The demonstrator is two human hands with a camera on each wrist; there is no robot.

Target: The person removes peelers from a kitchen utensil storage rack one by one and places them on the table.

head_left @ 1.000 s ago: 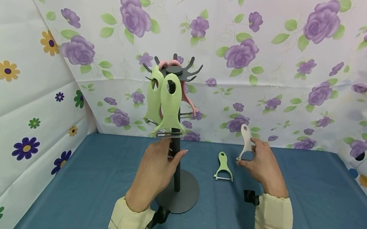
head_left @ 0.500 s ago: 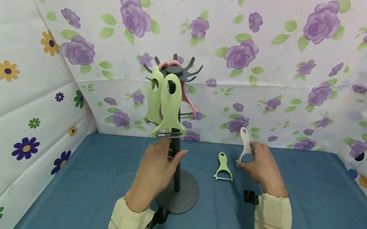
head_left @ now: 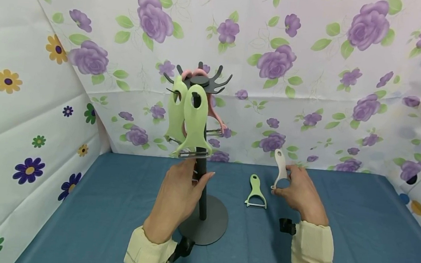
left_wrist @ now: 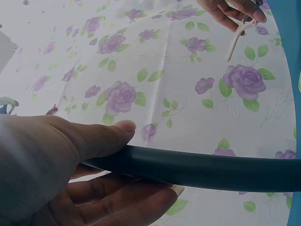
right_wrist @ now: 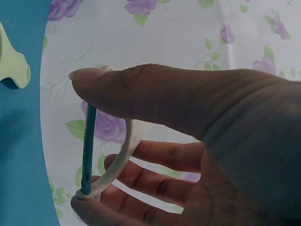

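Observation:
My left hand (head_left: 176, 201) grips the dark pole (head_left: 204, 197) of a rack with a round base (head_left: 209, 231) and a crown of hooks. In the left wrist view, the thumb lies on one side of the pole and the fingers on the other. Two green peelers (head_left: 195, 122) hang at the front of the rack, with pink peelers (head_left: 215, 117) partly hidden behind. My right hand (head_left: 302, 194) holds a white peeler (head_left: 281, 165) by its blade end, handle up, above the cloth. The right wrist view shows thumb and fingertips at the ends of its blade (right_wrist: 88, 150).
Another green peeler (head_left: 255, 189) lies on the blue cloth (head_left: 121, 207) between the rack and my right hand. A flowered sheet (head_left: 313, 73) stands behind, and a second patterned sheet (head_left: 27, 124) closes the left side.
My right hand has sunk a little with the white peeler, towards the cloth. My left hand and the rack stay where they were.

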